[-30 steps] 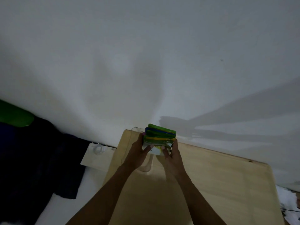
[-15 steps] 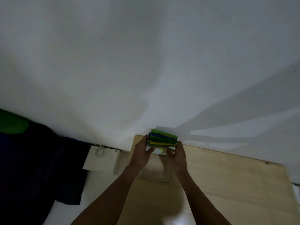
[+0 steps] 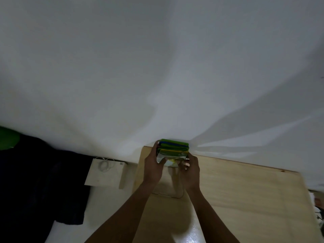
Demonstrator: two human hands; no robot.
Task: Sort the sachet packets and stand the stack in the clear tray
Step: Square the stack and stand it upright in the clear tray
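Note:
A stack of sachet packets [image 3: 173,149], green, blue and yellow on their edges with a white face toward me, stands upright near the far left corner of the wooden table [image 3: 245,199]. My left hand [image 3: 153,167] grips its left side and my right hand [image 3: 190,171] grips its right side. Below the hands lies the clear tray [image 3: 169,194], faint against the wood, its near rim showing. Whether the stack's bottom rests in the tray is hidden by my fingers.
A white wall rises straight behind the table. Left of the table stands a small pale box [image 3: 105,172] with a coiled white cable on top. Dark cloth [image 3: 40,181] covers the far left. Some clutter shows at the right edge [image 3: 318,207].
The stack and both hands have shifted right and a little lower in view as my head moved. The grip on both sides of the stack is unchanged.

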